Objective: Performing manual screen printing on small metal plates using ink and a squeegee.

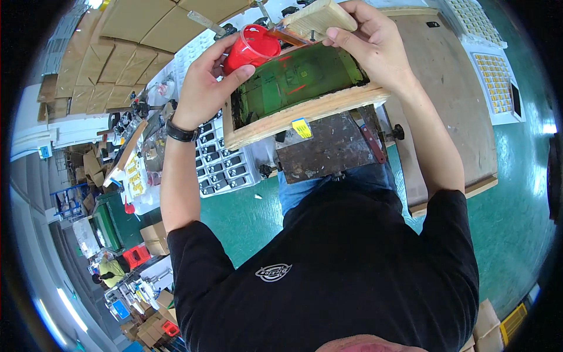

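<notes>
My left hand (211, 85) grips a red plastic cup (249, 47), slightly tilted above the left back corner of a wood-framed green screen (293, 79). My right hand (372, 50) is closed on a squeegee's wooden handle (319, 20); its amber blade (287, 36) reaches down toward the cup's rim. The screen has dark smeared edges, red streaks and a yellow label (301, 128) on its front rail. Below it is a stained metal plate (316, 158), where a putty knife (370, 141) with a red-brown handle lies at the right side.
A wooden board (446, 117) and trays of small yellow pieces (492, 82) are at the right. Black parts fill a white tray (220, 170) at the left. Cardboard boxes (129, 53) are stacked behind. A co-worker in yellow-green (111, 271) is at the lower left.
</notes>
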Action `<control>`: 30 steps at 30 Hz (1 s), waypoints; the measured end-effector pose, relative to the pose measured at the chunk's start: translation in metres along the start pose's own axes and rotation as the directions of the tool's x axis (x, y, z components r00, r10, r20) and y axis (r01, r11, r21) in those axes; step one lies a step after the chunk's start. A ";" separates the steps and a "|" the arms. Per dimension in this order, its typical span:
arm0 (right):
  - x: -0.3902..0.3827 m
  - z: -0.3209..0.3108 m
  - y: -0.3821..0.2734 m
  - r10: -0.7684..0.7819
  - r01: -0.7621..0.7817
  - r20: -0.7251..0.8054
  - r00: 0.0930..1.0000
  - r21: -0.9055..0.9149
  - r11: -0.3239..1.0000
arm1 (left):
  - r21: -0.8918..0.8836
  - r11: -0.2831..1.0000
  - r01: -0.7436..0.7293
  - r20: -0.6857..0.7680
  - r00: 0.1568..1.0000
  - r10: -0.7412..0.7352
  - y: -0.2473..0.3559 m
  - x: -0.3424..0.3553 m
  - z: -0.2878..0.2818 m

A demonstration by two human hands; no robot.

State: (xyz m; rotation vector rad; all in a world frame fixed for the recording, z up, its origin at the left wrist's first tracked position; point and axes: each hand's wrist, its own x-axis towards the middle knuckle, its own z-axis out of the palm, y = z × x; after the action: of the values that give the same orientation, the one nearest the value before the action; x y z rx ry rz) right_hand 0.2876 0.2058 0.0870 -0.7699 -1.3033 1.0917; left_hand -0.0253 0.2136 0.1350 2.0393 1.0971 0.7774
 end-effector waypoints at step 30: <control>0.005 0.005 -0.002 -0.084 0.089 0.037 0.996 -0.161 0.983 | -0.059 0.998 -0.022 0.013 1.000 0.023 -0.008 0.004 0.005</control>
State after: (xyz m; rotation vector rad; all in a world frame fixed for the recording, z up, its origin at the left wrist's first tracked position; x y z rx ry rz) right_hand 0.2831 0.2088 0.0910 -0.8119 -1.4510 0.9395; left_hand -0.0228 0.2188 0.1264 2.0077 1.0329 0.7966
